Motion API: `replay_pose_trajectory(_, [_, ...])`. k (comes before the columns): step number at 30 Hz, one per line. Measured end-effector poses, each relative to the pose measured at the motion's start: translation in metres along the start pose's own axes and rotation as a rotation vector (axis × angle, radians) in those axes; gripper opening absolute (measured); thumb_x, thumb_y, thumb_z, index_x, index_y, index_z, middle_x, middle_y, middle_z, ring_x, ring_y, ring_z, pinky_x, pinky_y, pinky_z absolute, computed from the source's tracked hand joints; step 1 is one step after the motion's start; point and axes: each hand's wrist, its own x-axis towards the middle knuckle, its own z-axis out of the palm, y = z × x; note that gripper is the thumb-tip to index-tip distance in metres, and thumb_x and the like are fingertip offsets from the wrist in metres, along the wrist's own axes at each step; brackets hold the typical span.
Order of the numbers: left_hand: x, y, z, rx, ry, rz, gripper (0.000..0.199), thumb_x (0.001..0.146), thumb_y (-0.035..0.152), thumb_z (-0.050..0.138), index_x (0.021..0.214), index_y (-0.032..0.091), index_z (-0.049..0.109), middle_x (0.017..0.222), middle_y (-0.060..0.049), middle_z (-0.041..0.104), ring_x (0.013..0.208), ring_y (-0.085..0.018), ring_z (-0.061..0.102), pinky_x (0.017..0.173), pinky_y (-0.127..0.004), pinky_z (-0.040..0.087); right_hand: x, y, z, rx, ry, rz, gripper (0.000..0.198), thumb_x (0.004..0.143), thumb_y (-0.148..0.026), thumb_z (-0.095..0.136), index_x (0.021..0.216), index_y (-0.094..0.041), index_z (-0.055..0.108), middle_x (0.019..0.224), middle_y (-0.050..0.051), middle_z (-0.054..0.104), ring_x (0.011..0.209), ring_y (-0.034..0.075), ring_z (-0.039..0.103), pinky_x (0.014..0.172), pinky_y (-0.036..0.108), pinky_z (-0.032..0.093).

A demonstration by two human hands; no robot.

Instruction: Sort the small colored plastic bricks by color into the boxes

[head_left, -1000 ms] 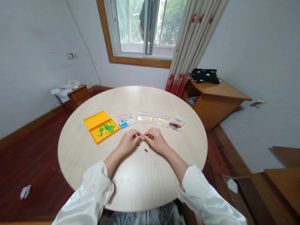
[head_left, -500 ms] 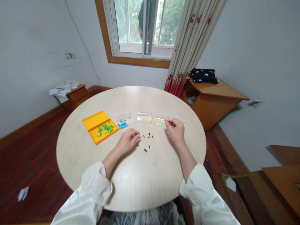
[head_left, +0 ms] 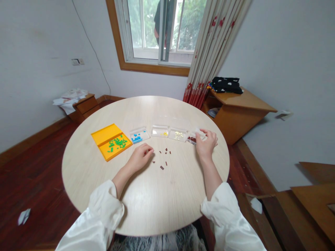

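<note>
My left hand (head_left: 141, 156) rests on the table left of several loose brown toy bricks (head_left: 162, 167). Its fingers are curled together, and whatever they may hold is hidden. My right hand (head_left: 206, 143) is over the clear box of brown bricks (head_left: 192, 138) at the right end of the row. Thumb and fingers are apart there, with nothing visible between them; the hand hides part of that box. Beside it stands a clear box of pale yellow bricks (head_left: 178, 134).
Further left are a clear box with a few yellow bricks (head_left: 160, 131), one with blue bricks (head_left: 139, 135), and an open orange case (head_left: 106, 134) holding green bricks. All stand on a round pale wooden table (head_left: 146, 205). A wooden cabinet (head_left: 235, 111) is beyond its right edge.
My right hand has moved right, from the pale yellow box to the brown-brick box, and its fingers have spread. My left hand's fingers have drawn together, shifting slightly left.
</note>
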Motion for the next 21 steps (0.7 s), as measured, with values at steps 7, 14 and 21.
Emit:
replay_pose_trajectory(7, [-0.001,-0.003,-0.001,0.003,0.000,-0.009,0.019,0.085,0.026,0.050,0.083,0.015,0.066,0.079,-0.004,0.061,0.071,-0.014,0.054,0.068,-0.029,0.044,-0.017,-0.010,0.015,0.204,-0.392,-0.236,0.013,0.077,-0.020,0.054,0.083,-0.017,0.066,0.083,0.006,0.062,0.083,0.021,0.056,0.080,0.037,0.041])
replay_pose_trajectory(14, [-0.002,-0.006,0.003,-0.002,-0.062,0.039,0.028,0.085,0.027,0.050,0.107,0.018,0.065,0.093,-0.007,0.057,0.088,-0.018,0.055,0.081,-0.034,0.046,-0.051,-0.032,0.026,0.048,-0.865,-0.455,0.014,0.081,-0.020,0.059,0.092,-0.021,0.069,0.090,0.006,0.064,0.093,0.022,0.056,0.086,0.041,0.036])
replay_pose_trajectory(21, [-0.003,-0.005,0.003,-0.012,-0.078,0.025,0.029,0.086,0.029,0.048,0.105,0.017,0.065,0.095,-0.008,0.057,0.091,-0.019,0.054,0.085,-0.036,0.046,-0.053,-0.034,0.027,0.042,-0.913,-0.468,0.013,0.082,-0.014,0.059,0.083,-0.020,0.070,0.086,0.005,0.068,0.088,0.020,0.059,0.084,0.038,0.036])
